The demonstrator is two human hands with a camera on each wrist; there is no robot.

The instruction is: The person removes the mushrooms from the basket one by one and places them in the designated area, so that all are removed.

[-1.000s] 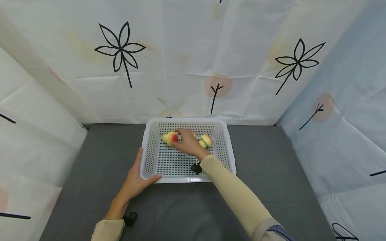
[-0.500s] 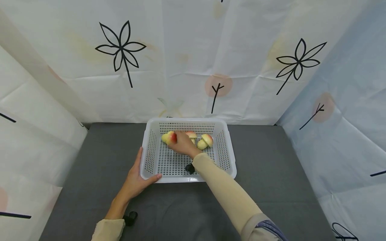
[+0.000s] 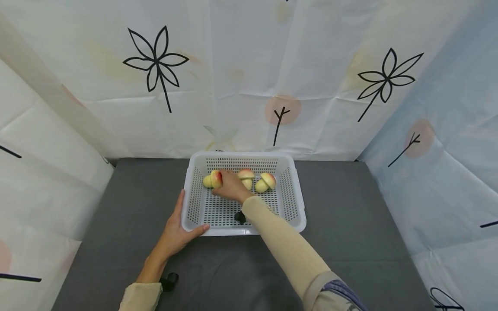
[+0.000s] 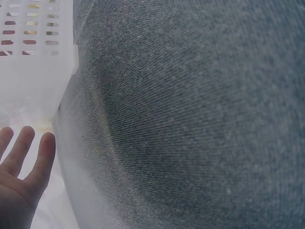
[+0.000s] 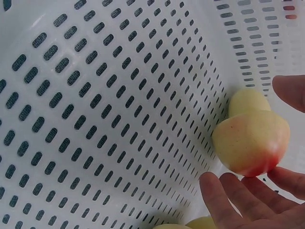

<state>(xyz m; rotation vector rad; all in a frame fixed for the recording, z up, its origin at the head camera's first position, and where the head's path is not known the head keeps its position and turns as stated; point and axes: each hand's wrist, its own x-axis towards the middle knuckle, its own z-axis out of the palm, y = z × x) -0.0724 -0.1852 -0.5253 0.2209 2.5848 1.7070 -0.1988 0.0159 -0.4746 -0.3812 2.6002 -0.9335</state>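
Note:
A white perforated plastic basket (image 3: 245, 232) holds three mushroom-shaped pieces with pale yellow stems and red-and-yellow caps. My right hand (image 3: 230, 186) reaches into it, beside the left mushroom (image 3: 215, 179). In the right wrist view, the fingertips touch the red side of that mushroom's cap (image 5: 252, 140), while the thumb stays apart from it. The middle mushroom (image 3: 246, 174) is partly behind my hand; the right mushroom (image 3: 266, 182) lies tilted. My left hand (image 3: 177, 233) rests at the basket's front left corner, thumb on the front rim, fingers straight along the left side.
The basket stands on a dark grey cloth-covered table (image 3: 334, 224), near its back edge. White printed sheets (image 3: 241, 77) hang behind and on both sides. A small black device (image 3: 240, 217) hangs below my right wrist, another black device (image 3: 169, 281) beside my left wrist.
My right hand has moved left and the left mushroom has shifted left with it, towards the basket's left wall. The middle mushroom has come into fuller view. The left hand has stayed put.

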